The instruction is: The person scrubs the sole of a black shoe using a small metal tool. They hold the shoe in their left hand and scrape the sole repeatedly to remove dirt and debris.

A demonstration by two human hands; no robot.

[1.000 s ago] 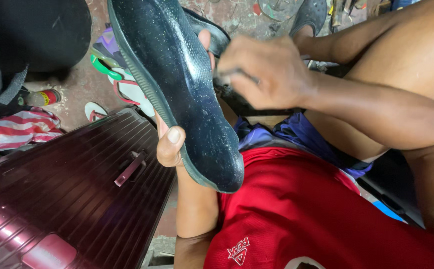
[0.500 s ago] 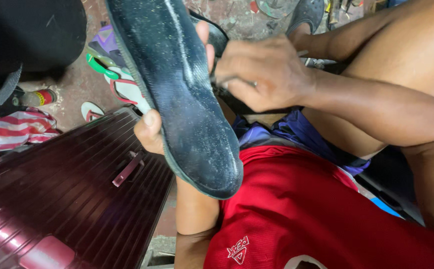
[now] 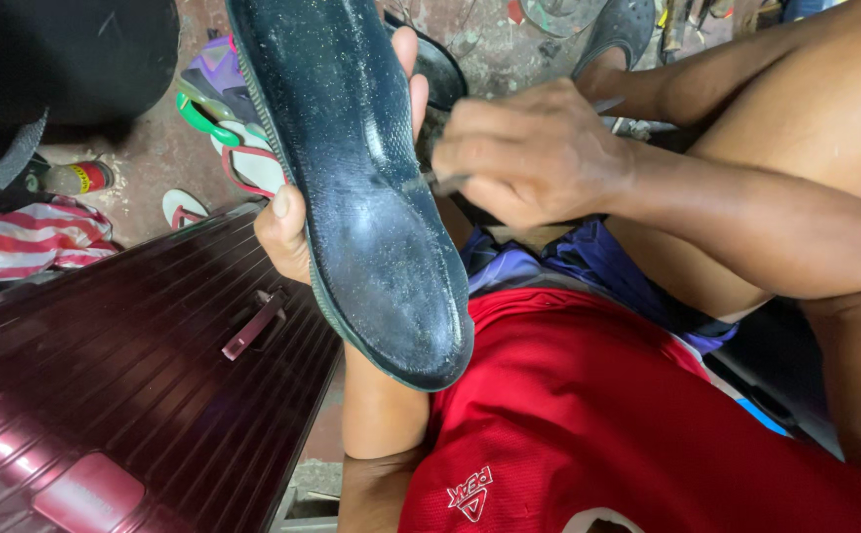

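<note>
My left hand grips a long dark shoe sole from behind, thumb on its left edge and fingertips showing past its right edge. The sole stands tilted, dusty with pale specks, its rounded end pointing down toward my red shirt. My right hand is closed around a thin metal tool whose tip touches the sole's right side near the middle. My right forearm crosses above my bent leg.
A ribbed maroon suitcase with a flat handle lies at the lower left, close under the sole. Sandals and a purple shoe lie on the reddish floor behind. A striped cloth and a small bottle sit at left.
My left hand has shifted its grip up along the sole's left edge and turned the sole more face-on. My right hand has brought the tool's tip onto the sole's surface.
</note>
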